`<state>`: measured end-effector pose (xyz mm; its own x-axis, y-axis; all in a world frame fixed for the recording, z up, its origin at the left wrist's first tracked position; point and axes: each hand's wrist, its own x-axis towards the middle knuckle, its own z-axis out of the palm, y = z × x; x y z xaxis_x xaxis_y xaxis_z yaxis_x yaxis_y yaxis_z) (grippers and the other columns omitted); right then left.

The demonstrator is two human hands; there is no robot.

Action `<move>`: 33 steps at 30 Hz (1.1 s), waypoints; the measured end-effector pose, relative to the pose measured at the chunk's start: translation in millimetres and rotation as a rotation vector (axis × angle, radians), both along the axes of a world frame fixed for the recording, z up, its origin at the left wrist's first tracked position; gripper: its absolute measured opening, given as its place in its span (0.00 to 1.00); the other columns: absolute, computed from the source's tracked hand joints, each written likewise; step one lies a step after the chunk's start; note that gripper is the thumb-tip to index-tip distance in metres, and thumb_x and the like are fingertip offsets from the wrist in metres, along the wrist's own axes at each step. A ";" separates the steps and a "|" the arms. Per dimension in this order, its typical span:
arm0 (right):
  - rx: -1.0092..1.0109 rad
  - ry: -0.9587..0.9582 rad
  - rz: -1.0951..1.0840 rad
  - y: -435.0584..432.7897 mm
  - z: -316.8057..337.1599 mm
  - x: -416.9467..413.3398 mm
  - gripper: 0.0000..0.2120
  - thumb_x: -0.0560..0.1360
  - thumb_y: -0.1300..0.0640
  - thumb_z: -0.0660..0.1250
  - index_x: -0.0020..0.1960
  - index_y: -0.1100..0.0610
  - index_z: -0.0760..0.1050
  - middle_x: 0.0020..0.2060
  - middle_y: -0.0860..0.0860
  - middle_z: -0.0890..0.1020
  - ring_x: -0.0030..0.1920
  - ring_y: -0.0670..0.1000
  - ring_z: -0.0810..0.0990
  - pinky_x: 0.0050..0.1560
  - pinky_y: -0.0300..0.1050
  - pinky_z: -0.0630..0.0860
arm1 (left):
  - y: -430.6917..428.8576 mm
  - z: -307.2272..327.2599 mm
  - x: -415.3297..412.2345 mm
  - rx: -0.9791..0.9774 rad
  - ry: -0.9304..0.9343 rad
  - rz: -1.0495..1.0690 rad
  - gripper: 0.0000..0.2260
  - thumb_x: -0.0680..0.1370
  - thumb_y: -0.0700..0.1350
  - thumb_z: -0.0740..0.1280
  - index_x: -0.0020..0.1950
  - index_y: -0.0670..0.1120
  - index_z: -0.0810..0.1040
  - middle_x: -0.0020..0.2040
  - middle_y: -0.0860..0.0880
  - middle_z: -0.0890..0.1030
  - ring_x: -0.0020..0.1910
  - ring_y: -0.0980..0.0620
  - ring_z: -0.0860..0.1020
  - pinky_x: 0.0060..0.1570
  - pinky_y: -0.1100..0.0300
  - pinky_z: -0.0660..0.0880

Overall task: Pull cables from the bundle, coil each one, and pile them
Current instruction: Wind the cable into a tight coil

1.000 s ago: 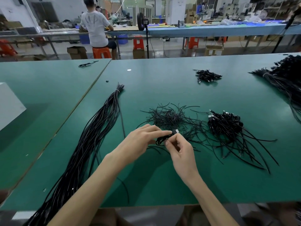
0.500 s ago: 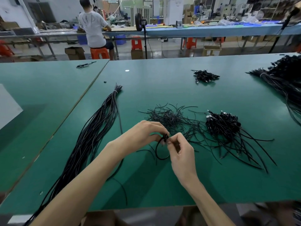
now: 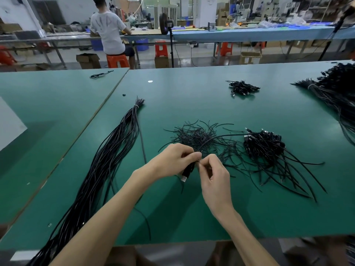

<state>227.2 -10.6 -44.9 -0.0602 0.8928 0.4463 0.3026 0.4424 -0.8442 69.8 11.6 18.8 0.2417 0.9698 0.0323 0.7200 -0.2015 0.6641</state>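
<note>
A long bundle of black cables (image 3: 107,160), tied near its far end, lies on the green table (image 3: 192,96) to my left. My left hand (image 3: 172,160) grips one coiled black cable (image 3: 187,170) whose silver plug hangs below my fingers. My right hand (image 3: 213,169) pinches a thin black tie at that cable, touching my left hand. A heap of thin black ties (image 3: 199,138) lies just beyond my hands. To the right sits the pile of coiled cables (image 3: 265,146) with loose ends trailing towards me.
A small cluster of coiled cables (image 3: 243,88) lies far on the table, and another big cable bundle (image 3: 338,93) fills the right edge. A stray cable (image 3: 100,74) rests on the left table. A person (image 3: 109,33) sits at a bench beyond.
The open loop that hung between my hands has been drawn into a tight coil in my left hand, its plug now pointing down. My hands stay close together.
</note>
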 end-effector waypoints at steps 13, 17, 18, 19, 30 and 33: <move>-0.139 0.126 0.086 2.0 -0.8 1.0 0.11 0.81 0.62 0.68 0.41 0.56 0.73 0.33 0.51 0.77 0.33 0.44 0.70 0.34 0.35 0.67 | -20.2 -16.3 -24.9 0.054 -0.285 -0.050 0.29 0.77 0.25 0.64 0.67 0.56 0.80 0.52 0.48 0.80 0.41 0.42 0.82 0.43 0.54 0.80; -0.128 0.099 0.106 1.7 -1.7 -0.2 0.12 0.81 0.64 0.68 0.40 0.56 0.73 0.33 0.51 0.77 0.33 0.49 0.70 0.33 0.37 0.67 | -21.4 -20.3 -26.3 0.107 -0.250 -0.070 0.25 0.74 0.26 0.66 0.62 0.50 0.85 0.47 0.53 0.81 0.40 0.49 0.80 0.44 0.63 0.75; -0.122 0.085 0.110 1.0 -1.4 -1.0 0.12 0.81 0.64 0.67 0.40 0.55 0.72 0.33 0.48 0.76 0.32 0.46 0.69 0.33 0.36 0.66 | -21.2 -20.0 -25.4 0.142 -0.237 -0.069 0.20 0.75 0.29 0.68 0.59 0.48 0.86 0.46 0.54 0.81 0.41 0.52 0.80 0.44 0.64 0.75; -0.112 0.067 0.109 0.1 -1.0 -1.9 0.12 0.81 0.65 0.67 0.40 0.55 0.72 0.32 0.46 0.75 0.32 0.45 0.68 0.34 0.34 0.65 | -20.5 -19.6 -23.4 0.183 -0.215 -0.062 0.13 0.76 0.33 0.71 0.56 0.47 0.87 0.45 0.55 0.80 0.41 0.55 0.79 0.44 0.65 0.73; 0.152 -0.174 -0.019 -6.6 -1.0 -4.9 0.13 0.81 0.68 0.64 0.43 0.54 0.68 0.40 0.43 0.72 0.42 0.50 0.72 0.43 0.46 0.72 | -5.9 -8.7 9.0 0.103 -0.179 0.197 0.16 0.80 0.55 0.71 0.35 0.49 0.79 0.28 0.57 0.73 0.29 0.58 0.67 0.31 0.66 0.64; 0.144 -0.173 -0.016 -5.7 -1.9 -4.9 0.12 0.81 0.68 0.64 0.43 0.55 0.69 0.40 0.45 0.73 0.42 0.52 0.74 0.43 0.48 0.74 | -2.7 -4.3 8.0 0.062 -0.154 0.186 0.19 0.80 0.56 0.70 0.32 0.50 0.76 0.25 0.56 0.71 0.28 0.57 0.65 0.29 0.65 0.62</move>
<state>222.3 -16.3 -46.8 -0.1334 0.8221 0.5535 0.4456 0.5486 -0.7074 77.8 9.0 14.5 0.0468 0.9921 0.1161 0.6399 -0.1190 0.7592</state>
